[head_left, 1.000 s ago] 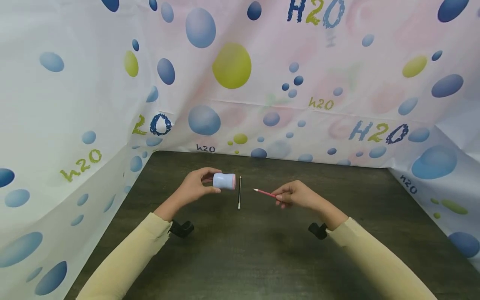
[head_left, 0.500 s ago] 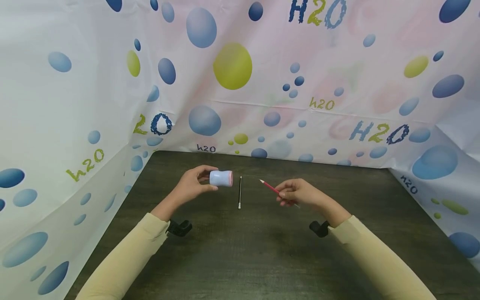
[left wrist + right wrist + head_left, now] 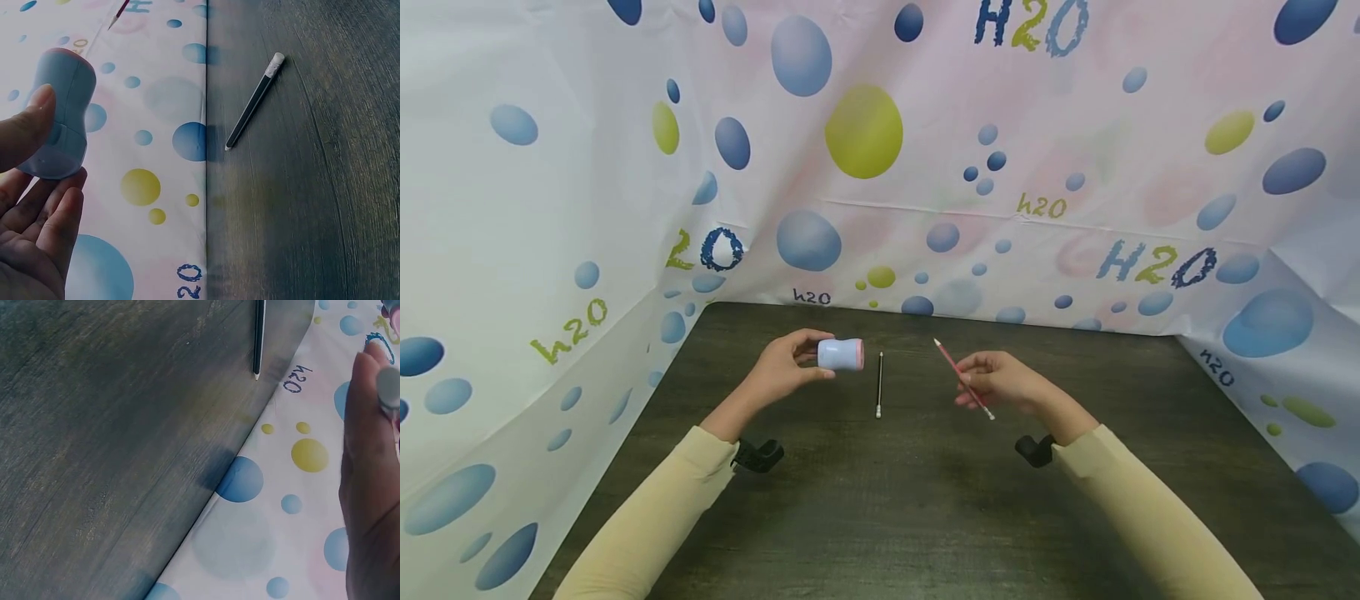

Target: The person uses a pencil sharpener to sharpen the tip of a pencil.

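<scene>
My left hand holds a light-blue, waisted pencil sharpener above the table, its pink end facing right. In the left wrist view the thumb lies on the side of the sharpener, with fingers under its translucent base. Across from it, my right hand pinches a red pencil, tilted with its sharpened tip up and to the left. The pencil's white eraser end shows close up in the right wrist view. Between the hands a black pencil lies on the table, eraser end nearer me.
The dark wooden table is bordered at the back and sides by a white sheet with blue and green dots. A black strap mount sits at the left wrist and another at the right.
The red pencil has turned from nearly level to steeply tilted, tip upward, and its tip has moved right, away from the sharpener. The left hand has shifted slightly left and back with the sharpener.
</scene>
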A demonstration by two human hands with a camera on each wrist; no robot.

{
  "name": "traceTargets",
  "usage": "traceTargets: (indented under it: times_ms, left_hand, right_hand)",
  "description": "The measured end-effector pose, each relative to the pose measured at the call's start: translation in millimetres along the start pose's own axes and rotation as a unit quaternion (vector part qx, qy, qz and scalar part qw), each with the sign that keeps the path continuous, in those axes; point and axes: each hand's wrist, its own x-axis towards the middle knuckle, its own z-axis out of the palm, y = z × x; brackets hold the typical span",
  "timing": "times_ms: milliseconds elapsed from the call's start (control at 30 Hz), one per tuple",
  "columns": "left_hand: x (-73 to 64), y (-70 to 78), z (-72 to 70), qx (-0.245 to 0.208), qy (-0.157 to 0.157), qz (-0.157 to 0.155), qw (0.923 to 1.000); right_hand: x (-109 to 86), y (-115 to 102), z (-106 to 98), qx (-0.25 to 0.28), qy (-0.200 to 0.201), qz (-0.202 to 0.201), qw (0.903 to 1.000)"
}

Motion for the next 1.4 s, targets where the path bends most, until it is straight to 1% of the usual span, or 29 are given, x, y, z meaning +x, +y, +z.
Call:
traceTargets:
  times_ms: [100, 267, 367, 600, 733, 933, 1167, 1400]
  left_hand:
    - [0.1, -1.1, 0.3, -0.001, 0.002, 0.002, 1.0000]
    - [0.3, -2.5, 0.6, -0.002, 0.003, -0.002, 1.0000]
    - [0.0, -2.3, 0.4, -0.002, 0.003, -0.004, 1.0000]
    - [0.6, -4.4, -1.2, 0.012, 0.014, -0.014, 0.9997]
    - [0.4, -5.7, -2.3, 0.012, 0.019, -0.016, 0.9996]
    - [0.1, -6.5, -3.1, 0.006, 0.018, -0.022, 0.9996]
    - [-0.6, -7.5, -3.1, 0.004, 0.016, -0.020, 0.9997]
    - [-1.4, -8.6, -2.6, 0.003, 0.017, -0.015, 0.9997]
  right_hand:
    - [3.1, -1, -1, 0.001, 0.013, 0.005, 0.9999]
    - [7.6, -1, -1, -0.024, 0.040, 0.010, 0.9989]
    - [10.3, -1, -2, -0.023, 0.050, 0.015, 0.9984]
    - [17.1, -1, -2, -0.010, 0.049, 0.016, 0.9986]
    - [21.6, 1, -1, 0.001, 0.043, 0.019, 0.9989]
    - [29.9, 5, 2, 0.016, 0.057, 0.035, 0.9976]
    - [40.6, 13, 5, 0.017, 0.065, 0.045, 0.9967]
    - [50.8, 22, 7, 0.033, 0.080, 0.067, 0.9940]
